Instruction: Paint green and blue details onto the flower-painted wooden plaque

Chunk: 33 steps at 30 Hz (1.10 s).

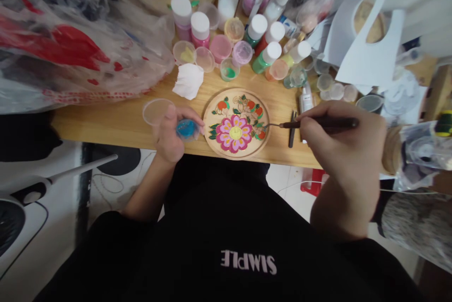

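Note:
A round wooden plate (209,113) lies at the table's front edge, with a pink and purple flower (235,133), green leaves and orange flowers on it. My left hand (169,137) is closed round a small clear cup of blue paint (187,129), just left of the plate. My right hand (339,147) grips a dark-handled tool (325,123) from the right. Its thin metal tip is at the plate's right side, by the orange flower and green leaves; whether it touches the surface I cannot tell.
Behind the plate stand small cups (230,70) and white-capped bottles (200,29). A plastic bag (88,43) fills the left. Dark tweezers (292,130) and a white tube (306,99) lie right of the plate, crumpled tissue (189,81) behind it. A clear lid (155,110) is by my left hand.

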Each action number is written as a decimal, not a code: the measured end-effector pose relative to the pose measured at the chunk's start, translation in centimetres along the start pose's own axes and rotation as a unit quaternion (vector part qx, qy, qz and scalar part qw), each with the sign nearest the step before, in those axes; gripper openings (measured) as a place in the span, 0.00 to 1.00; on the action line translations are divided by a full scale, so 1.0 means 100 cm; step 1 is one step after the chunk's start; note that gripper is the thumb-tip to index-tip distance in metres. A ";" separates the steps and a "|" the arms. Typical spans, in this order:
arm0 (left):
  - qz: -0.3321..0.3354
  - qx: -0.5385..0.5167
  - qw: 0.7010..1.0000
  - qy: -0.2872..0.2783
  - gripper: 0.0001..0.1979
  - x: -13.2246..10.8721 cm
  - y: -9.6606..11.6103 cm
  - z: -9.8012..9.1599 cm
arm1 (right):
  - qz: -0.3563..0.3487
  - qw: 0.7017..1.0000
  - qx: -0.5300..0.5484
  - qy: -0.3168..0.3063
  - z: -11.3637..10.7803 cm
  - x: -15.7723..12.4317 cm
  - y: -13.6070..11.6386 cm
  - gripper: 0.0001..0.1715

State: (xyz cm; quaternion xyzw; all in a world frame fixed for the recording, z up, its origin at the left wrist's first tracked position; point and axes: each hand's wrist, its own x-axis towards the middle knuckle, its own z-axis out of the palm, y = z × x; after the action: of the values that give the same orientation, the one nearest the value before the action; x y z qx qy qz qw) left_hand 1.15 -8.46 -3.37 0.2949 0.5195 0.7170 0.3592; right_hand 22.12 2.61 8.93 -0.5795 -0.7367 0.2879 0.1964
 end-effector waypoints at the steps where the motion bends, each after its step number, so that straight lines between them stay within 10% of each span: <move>1: 0.001 0.005 1.000 0.001 0.39 0.000 0.000 0.000 | 0.000 1.000 -0.001 0.001 0.000 0.000 0.000 0.06; 33: 0.013 0.035 0.999 -0.005 0.42 -0.001 -0.003 -0.004 | -0.001 0.996 0.089 0.025 -0.010 -0.014 0.025 0.08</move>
State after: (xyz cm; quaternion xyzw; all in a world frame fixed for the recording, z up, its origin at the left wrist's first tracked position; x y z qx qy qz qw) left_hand 0.95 -8.73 -3.75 0.3177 0.5383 0.7018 0.3418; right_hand 24.96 1.89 8.15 -0.5657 -0.7037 0.3375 0.2663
